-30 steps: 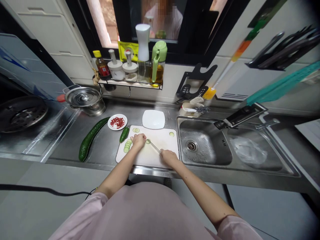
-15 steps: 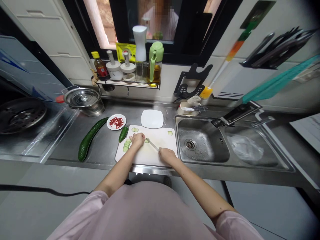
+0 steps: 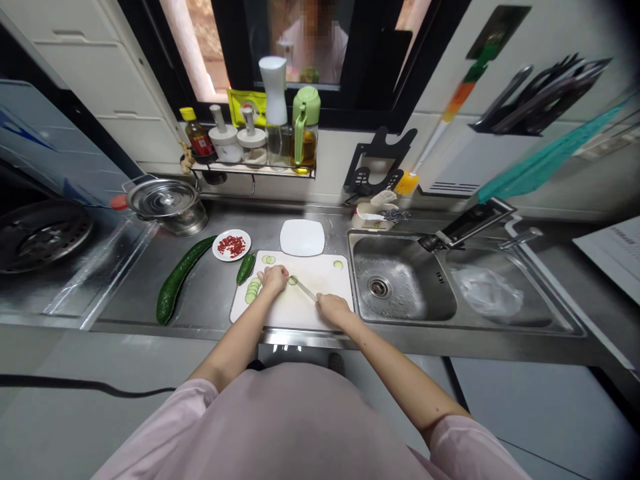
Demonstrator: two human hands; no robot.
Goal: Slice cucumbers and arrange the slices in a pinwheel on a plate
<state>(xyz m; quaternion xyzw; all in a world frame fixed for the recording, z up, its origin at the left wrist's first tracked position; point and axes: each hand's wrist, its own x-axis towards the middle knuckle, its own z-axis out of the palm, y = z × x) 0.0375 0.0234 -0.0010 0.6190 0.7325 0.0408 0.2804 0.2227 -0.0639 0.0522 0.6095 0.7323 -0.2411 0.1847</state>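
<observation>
My right hand (image 3: 333, 309) is closed round the handle of a knife (image 3: 306, 291), whose blade slants up and left over the white cutting board (image 3: 320, 267). A thin cucumber slice (image 3: 293, 281) lies at the blade's tip. Just left of it is my left hand (image 3: 274, 279), its fingers bent and pinched together; what they hold, if anything, is too small to make out. Beside that hand several overlapping cucumber slices (image 3: 253, 291) form a row. More cucumber slices (image 3: 269, 259) rest at the board's upper left, and a single cucumber slice (image 3: 339, 265) at its upper right.
A cut piece of cucumber (image 3: 245, 269) leans at the board's left edge. Farther left lie a long cucumber (image 3: 183, 280) and a plate (image 3: 217, 252) of red bits. Behind the board is a white square dish (image 3: 302, 237). The sink (image 3: 405, 267) adjoins on the right; a lidded pot (image 3: 185, 220) stands back left.
The whole view has shifted slightly. Both hands, the knife and the slice at its tip keep almost the same places on the board.
</observation>
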